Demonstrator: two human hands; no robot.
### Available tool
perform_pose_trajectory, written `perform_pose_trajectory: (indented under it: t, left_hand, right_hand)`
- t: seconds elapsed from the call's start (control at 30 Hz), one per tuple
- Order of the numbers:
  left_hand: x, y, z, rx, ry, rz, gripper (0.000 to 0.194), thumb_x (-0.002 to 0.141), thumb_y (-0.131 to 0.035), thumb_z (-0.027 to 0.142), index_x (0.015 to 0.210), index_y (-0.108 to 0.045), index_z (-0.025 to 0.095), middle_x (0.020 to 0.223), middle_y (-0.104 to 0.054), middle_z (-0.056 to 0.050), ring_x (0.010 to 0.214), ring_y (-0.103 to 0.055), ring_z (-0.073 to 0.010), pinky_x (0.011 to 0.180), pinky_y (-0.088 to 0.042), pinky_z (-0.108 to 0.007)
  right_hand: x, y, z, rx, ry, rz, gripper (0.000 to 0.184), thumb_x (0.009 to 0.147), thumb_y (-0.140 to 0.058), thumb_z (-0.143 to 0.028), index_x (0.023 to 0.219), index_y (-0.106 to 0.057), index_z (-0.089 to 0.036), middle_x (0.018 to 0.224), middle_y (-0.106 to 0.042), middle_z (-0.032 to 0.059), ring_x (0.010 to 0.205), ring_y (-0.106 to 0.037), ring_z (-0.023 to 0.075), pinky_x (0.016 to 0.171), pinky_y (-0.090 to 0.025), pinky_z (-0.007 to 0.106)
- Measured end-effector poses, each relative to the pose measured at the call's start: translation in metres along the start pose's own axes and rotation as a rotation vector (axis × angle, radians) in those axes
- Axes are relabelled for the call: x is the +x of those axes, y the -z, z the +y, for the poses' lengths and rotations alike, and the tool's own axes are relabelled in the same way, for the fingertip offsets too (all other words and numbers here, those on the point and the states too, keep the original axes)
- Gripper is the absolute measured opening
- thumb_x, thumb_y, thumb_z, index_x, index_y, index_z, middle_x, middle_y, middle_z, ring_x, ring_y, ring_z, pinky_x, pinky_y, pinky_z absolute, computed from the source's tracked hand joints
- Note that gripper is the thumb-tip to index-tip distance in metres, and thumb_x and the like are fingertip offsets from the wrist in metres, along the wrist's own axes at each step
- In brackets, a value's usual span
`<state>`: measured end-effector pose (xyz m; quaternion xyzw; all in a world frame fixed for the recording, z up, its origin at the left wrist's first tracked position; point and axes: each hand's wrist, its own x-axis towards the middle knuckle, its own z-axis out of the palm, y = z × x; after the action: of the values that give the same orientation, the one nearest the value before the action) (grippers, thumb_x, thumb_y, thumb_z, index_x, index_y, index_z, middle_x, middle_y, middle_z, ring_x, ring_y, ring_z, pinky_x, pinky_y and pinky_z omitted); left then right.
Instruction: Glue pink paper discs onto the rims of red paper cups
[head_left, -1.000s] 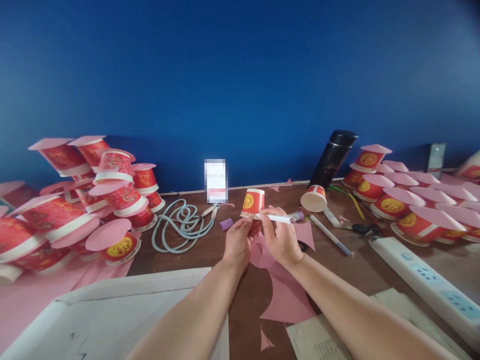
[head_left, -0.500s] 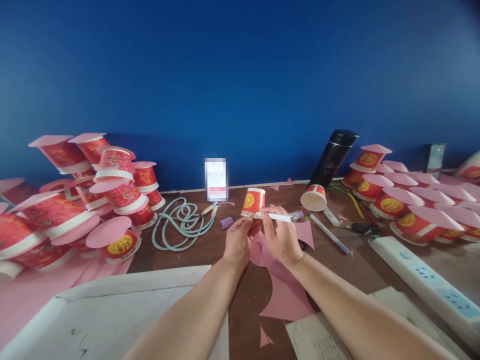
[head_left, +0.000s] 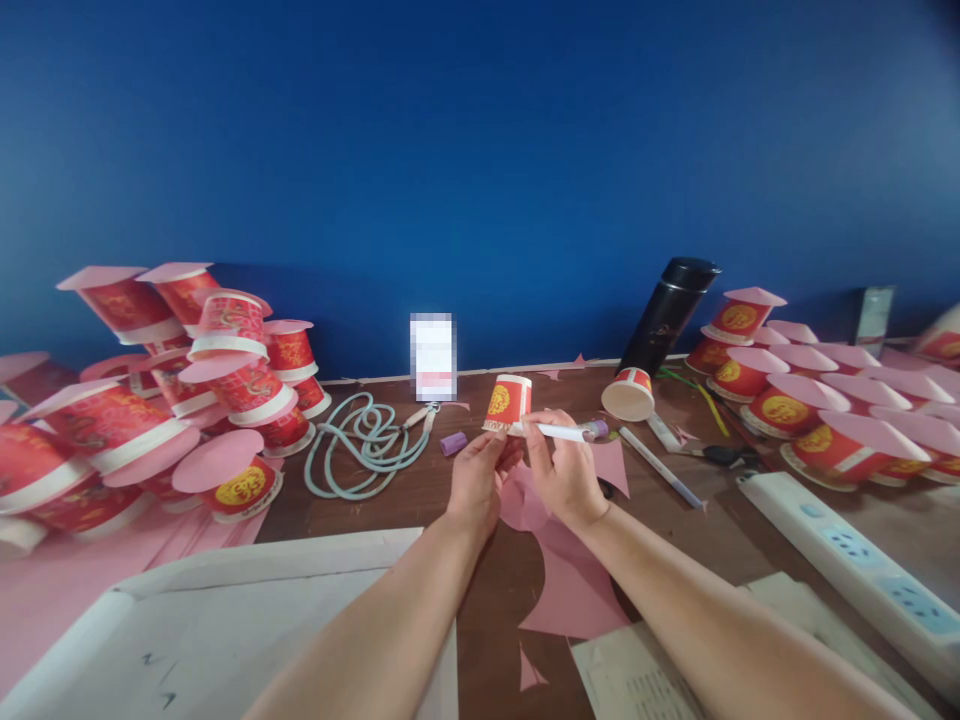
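In my left hand [head_left: 478, 482] is a red paper cup [head_left: 509, 398] with a gold emblem, held upside down with its white rim low. The fingers close around the cup's lower edge. My right hand [head_left: 564, 472] pinches a slim white pen [head_left: 561, 432], lying nearly level, its left end at the cup's rim. Whether the tip touches the rim is hard to make out. Beneath the hands lies cut pink paper [head_left: 574, 590], and behind the pen's right end is a small purple piece [head_left: 598, 429].
Red cups with pink paper discs are heaped at left [head_left: 112, 440] and lined up at right [head_left: 795, 410]. A coiled cable [head_left: 352, 455], purple cap [head_left: 453, 443], tipped cup [head_left: 628, 396], black flask [head_left: 667, 315], second pen [head_left: 660, 467], power strip [head_left: 855, 560] and white box [head_left: 247, 640] surround the hands.
Hardly anything differs. Both hands keep the cup and pen in almost the same place, with a very slight shift of the right hand and the view.
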<state>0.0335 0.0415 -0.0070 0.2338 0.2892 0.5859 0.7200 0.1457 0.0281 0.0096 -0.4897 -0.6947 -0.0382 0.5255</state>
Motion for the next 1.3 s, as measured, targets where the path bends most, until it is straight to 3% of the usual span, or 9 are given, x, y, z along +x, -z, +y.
perform_pose_trajectory:
  t: [1.3]
  left_hand:
    - [-0.0006, 0.0023, 0.0001, -0.007, -0.004, 0.024, 0.02, 0.063, -0.078, 0.024, 0.075, -0.067, 0.012, 0.074, -0.07, -0.006, 0.072, -0.067, -0.0156, 0.08, -0.05, -0.03]
  right_hand:
    - [0.001, 0.0036, -0.0054, -0.02, -0.04, -0.034, 0.017, 0.092, -0.047, -0.03, 0.083, -0.058, -0.02, 0.082, -0.067, 0.0063, 0.076, -0.063, 0.0205, 0.074, -0.049, 0.036]
